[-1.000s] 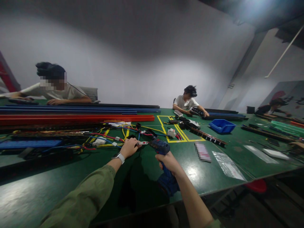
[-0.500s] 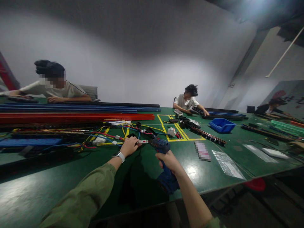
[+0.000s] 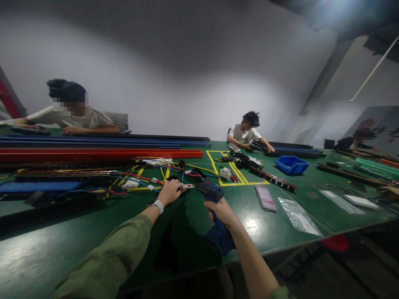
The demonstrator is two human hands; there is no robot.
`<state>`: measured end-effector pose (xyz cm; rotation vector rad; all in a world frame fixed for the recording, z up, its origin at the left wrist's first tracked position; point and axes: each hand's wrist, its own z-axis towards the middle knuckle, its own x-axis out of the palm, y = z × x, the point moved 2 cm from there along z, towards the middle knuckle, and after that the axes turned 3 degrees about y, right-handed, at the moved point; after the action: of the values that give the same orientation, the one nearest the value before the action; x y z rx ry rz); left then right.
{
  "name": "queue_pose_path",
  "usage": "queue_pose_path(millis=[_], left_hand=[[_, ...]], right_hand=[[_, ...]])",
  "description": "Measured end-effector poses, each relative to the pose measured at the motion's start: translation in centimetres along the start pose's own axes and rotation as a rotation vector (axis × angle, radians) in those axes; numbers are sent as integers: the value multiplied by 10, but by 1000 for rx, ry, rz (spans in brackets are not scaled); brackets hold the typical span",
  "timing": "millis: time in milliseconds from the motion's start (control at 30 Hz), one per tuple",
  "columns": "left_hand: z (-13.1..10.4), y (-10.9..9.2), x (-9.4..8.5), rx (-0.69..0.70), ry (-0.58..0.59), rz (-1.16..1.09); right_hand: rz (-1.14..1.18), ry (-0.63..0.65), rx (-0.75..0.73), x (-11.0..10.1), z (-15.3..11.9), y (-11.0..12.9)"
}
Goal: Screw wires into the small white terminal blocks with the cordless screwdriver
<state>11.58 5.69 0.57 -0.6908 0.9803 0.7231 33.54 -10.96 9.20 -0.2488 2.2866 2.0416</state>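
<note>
In the head view my right hand (image 3: 220, 209) is wrapped round the grip of a blue cordless drill (image 3: 215, 191), its battery base hanging low near the table's front edge. The drill's nose points left. My left hand (image 3: 171, 192), with a light-banded watch on the wrist, pinches a small white block with red marks (image 3: 188, 186). The drill's tip is right beside this block; whether they touch I cannot make out. Red, blue and yellow wires (image 3: 146, 179) with white connectors lie left of my left hand.
A white breaker-like block (image 3: 225, 173) with red leads sits inside yellow tape lines. Long red channel (image 3: 102, 155) and blue rails lie across the back left. To the right are a blue bin (image 3: 291, 165), a phone-like slab (image 3: 265, 198) and a plastic bag (image 3: 299, 216). Co-workers sit opposite.
</note>
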Motion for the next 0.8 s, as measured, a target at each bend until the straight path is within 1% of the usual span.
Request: queue_pose_path(millis=[167, 300, 467, 533, 600, 767, 800], left_hand=[[0, 2, 2, 7, -3, -4], [1, 3, 4, 0, 4, -13], [2, 5, 5, -5, 23, -22], [2, 4, 4, -5, 21, -23], [1, 4, 2, -1, 8, -26], [0, 2, -2, 21, -17, -41], [0, 2, -2, 20, -16, -42]], right_hand=[[3, 19, 9, 0, 0, 1], [10, -2, 3, 1, -1, 1], [-4, -48, -104, -5, -8, 1], [-19, -103, -149, -14, -8, -2], [-33, -163, -176, -27, -4, -5], [-68, -299, -258, -71, 21, -11], [-80, -328, -252, -79, 26, -12]])
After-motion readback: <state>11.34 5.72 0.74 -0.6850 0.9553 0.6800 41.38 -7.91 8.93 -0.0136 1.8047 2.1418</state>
